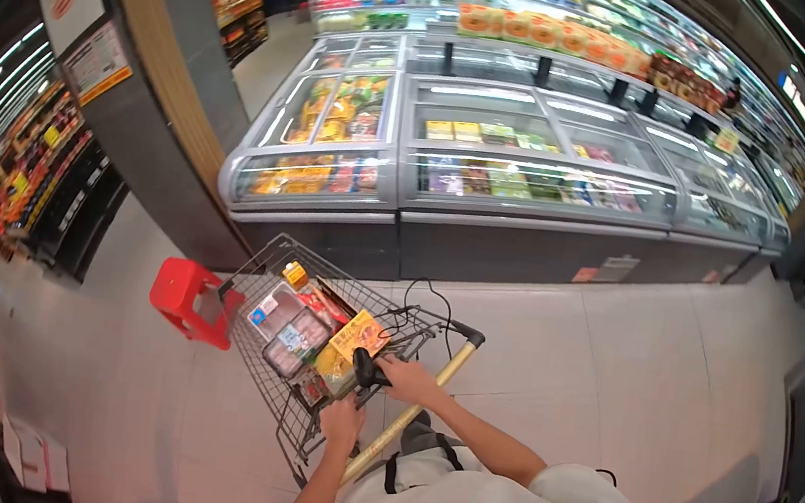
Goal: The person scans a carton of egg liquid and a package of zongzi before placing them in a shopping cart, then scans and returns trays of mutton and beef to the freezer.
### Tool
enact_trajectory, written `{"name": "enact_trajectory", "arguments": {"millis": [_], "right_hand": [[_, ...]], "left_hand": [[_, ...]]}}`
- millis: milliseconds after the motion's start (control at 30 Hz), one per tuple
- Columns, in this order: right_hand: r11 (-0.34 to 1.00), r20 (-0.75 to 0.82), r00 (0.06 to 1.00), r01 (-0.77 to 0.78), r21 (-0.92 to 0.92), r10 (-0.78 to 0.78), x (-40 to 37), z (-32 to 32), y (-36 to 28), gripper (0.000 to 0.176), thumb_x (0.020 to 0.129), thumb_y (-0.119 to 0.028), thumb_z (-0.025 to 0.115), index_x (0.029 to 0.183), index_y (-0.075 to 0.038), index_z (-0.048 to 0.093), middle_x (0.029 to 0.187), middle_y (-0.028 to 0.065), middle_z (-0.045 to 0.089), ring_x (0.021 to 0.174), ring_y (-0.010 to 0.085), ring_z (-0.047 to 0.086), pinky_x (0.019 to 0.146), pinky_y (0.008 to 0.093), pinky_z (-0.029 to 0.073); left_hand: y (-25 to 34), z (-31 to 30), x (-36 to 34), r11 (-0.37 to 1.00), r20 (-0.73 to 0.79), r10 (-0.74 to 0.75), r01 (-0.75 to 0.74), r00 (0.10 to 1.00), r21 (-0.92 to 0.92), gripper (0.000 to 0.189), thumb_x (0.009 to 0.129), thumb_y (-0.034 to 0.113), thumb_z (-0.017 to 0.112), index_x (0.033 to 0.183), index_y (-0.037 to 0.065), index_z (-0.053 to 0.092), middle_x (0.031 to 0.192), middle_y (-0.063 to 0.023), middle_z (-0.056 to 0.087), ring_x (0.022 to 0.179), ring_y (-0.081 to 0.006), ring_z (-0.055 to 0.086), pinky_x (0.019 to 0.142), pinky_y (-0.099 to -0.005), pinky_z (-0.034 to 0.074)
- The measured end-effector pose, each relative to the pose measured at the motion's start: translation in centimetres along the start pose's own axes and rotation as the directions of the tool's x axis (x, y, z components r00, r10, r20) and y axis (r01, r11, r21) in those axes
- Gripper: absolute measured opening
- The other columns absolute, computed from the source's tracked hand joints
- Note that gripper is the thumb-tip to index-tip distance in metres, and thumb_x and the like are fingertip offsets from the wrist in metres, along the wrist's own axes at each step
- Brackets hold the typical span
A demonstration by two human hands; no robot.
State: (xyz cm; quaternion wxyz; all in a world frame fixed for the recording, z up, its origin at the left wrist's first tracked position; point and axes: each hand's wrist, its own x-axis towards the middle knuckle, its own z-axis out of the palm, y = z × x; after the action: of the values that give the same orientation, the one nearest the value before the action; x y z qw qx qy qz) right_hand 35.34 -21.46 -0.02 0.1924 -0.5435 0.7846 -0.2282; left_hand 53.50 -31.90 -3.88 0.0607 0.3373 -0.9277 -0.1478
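Note:
A wire shopping cart (254, 359) with a yellowish push bar (407, 418) stands in front of me, its basket partly filled. My right hand (405, 380) is closed around a black handheld device (368, 368) over the basket's near end; a black cable (451, 310) loops close by. My left hand (342, 419) is at the near rim with curled fingers, and what they hold is hidden. Just beyond lie a yellow-orange box (359, 335), a yellow package (336, 368) and clear-wrapped trays of pinkish food (299, 341). Farther in is a small orange-and-white carton (295, 274).
Glass-topped freezers (541, 183) with packaged food run across the far side. A red plastic stool (187, 301) stands left of the cart, near a grey pillar (156, 91). Stocked shelves (31, 166) are at the left, and tiled floor (559, 371) extends to the right.

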Motion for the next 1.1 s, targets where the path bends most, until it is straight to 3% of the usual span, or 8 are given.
{"name": "enact_trajectory", "arguments": {"millis": [233, 567, 667, 800, 867, 933, 1033, 1100], "right_hand": [[0.985, -0.016, 0.985, -0.17, 0.023, 0.171, -10.0, 0.4, -3.4, 0.058, 0.079, -0.018, 0.073, 0.131, -0.008, 0.05, 0.116, 0.0144, 0.058, 0.091, 0.0399, 0.067, 0.076, 0.0497, 0.056], [0.897, -0.113, 0.89, -0.438, 0.054, 0.442, -25.7, 1.1, -7.2, 0.064, 0.079, -0.02, 0.076, 0.135, -0.008, 0.049, 0.119, 0.0147, 0.055, 0.091, 0.0396, 0.065, 0.076, 0.049, 0.054], [0.873, -0.148, 0.861, -0.479, 0.089, 0.487, -29.1, 1.6, -6.8, 0.065, 0.078, -0.02, 0.076, 0.135, -0.008, 0.048, 0.118, 0.0149, 0.054, 0.09, 0.0399, 0.065, 0.075, 0.0487, 0.054], [0.83, -0.201, 0.806, -0.544, 0.121, 0.557, -32.7, 2.4, -7.9, 0.064, 0.078, -0.018, 0.075, 0.134, -0.008, 0.047, 0.114, 0.0153, 0.053, 0.088, 0.0397, 0.066, 0.074, 0.0486, 0.055], [0.829, -0.259, 0.788, -0.541, 0.144, 0.559, -35.3, 1.7, -6.9, 0.062, 0.078, -0.018, 0.074, 0.133, -0.009, 0.047, 0.113, 0.0146, 0.053, 0.087, 0.0389, 0.066, 0.074, 0.0483, 0.056], [0.774, -0.226, 0.741, -0.604, 0.188, 0.633, -36.1, 1.8, -7.6, 0.061, 0.077, -0.017, 0.074, 0.132, -0.01, 0.049, 0.114, 0.0145, 0.055, 0.09, 0.0381, 0.067, 0.077, 0.0479, 0.056], [0.763, -0.255, 0.72, -0.589, 0.266, 0.645, -38.2, 1.9, -7.5, 0.061, 0.076, -0.016, 0.075, 0.132, -0.01, 0.051, 0.112, 0.0147, 0.057, 0.096, 0.0368, 0.066, 0.08, 0.0477, 0.055], [0.77, -0.278, 0.723, -0.548, 0.328, 0.633, -41.1, 0.0, -5.9, 0.057, 0.074, -0.012, 0.074, 0.127, -0.008, 0.056, 0.111, 0.014, 0.059, 0.098, 0.0361, 0.066, 0.079, 0.0477, 0.055]], "left_hand": [[1.1, 1.1, -7.0, 0.982, -0.012, 0.186, -0.186, 0.982, 0.028, 0.016, 0.079, 0.024, 0.074, 0.089, 0.013, 0.069, 0.067, -0.0134, 0.069, 0.063, -0.0355, 0.07, 0.058, -0.0475, 0.055], [6.9, -1.1, -17.3, 0.916, 0.128, 0.4, -0.396, 0.907, -0.054, 0.017, 0.08, 0.026, 0.075, 0.087, 0.012, 0.067, 0.067, -0.0125, 0.07, 0.063, -0.034, 0.069, 0.065, -0.0459, 0.054], [8.6, -0.8, -18.6, 0.883, 0.144, 0.47, -0.466, 0.871, -0.06, 0.015, 0.079, 0.025, 0.076, 0.083, 0.013, 0.07, 0.066, -0.0123, 0.069, 0.062, -0.0338, 0.07, 0.059, -0.045, 0.055], [9.4, -0.5, -19.8, 0.808, 0.165, 0.589, -0.583, 0.791, -0.092, 0.016, 0.079, 0.026, 0.076, 0.083, 0.013, 0.068, 0.066, -0.0128, 0.069, 0.061, -0.0328, 0.069, 0.059, -0.0445, 0.054], [12.5, -1.2, -20.3, 0.793, 0.196, 0.607, -0.605, 0.77, -0.078, 0.016, 0.079, 0.027, 0.075, 0.083, 0.013, 0.069, 0.065, -0.0127, 0.068, 0.062, -0.0334, 0.069, 0.059, -0.045, 0.054], [12.8, -1.2, -20.5, 0.777, 0.215, 0.623, -0.626, 0.752, -0.066, 0.016, 0.079, 0.027, 0.075, 0.084, 0.013, 0.069, 0.065, -0.0128, 0.069, 0.063, -0.0338, 0.07, 0.059, -0.0456, 0.054], [14.1, -0.8, -20.7, 0.717, 0.184, 0.694, -0.692, 0.696, -0.084, 0.018, 0.08, 0.029, 0.074, 0.085, 0.013, 0.071, 0.066, -0.0129, 0.069, 0.062, -0.0334, 0.069, 0.059, -0.0448, 0.055], [18.3, -2.0, -21.5, 0.715, 0.2, 0.694, -0.696, 0.692, -0.073, 0.019, 0.08, 0.032, 0.074, 0.087, 0.014, 0.073, 0.066, -0.0132, 0.07, 0.062, -0.0325, 0.07, 0.059, -0.0436, 0.055]]}}
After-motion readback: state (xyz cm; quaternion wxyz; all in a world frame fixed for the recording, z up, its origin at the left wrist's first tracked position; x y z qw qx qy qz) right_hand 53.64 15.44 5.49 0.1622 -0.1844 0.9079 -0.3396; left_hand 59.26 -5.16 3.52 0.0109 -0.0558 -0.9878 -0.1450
